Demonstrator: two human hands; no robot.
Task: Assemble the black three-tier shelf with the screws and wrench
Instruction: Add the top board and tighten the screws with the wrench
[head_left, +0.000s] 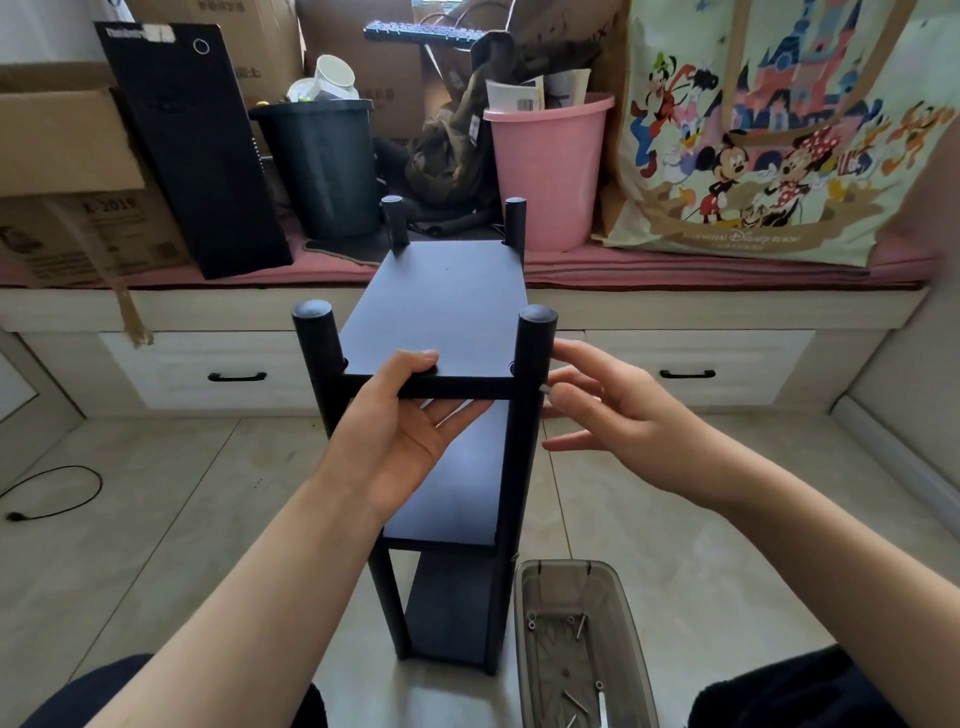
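The black shelf (441, 415) stands upright on the pale floor tiles, right in front of the person. It looks almost built — three flat boards sit one above the other, and four round posts poke up past the top board.

Start at the left. The near left post (318, 343) stands tall at its corner. Beside it, the left hand (400, 431) holds the front edge of the top board (441, 306). The thumb lies on top and the fingers curl under, so this hand is gripping the board and keeping the shelf steady.

Next comes the near right post (535, 353). The right hand (618, 415) is just beside it, with fingers spread and mostly straight. The fingertips are at the post, near where it meets the top board. Something small and pale shows between the fingers there — maybe a screw or the wrench, but I cannot tell which.

Farther right and lower, a see-through tray (618, 613) sits on the floor by the shelf's foot. A few loose screws (576, 626) still lie inside.

My guess is that most of the job is done. What seems left is fixing this last corner and making the screws tight. I cannot see whether the far posts are already screwed.
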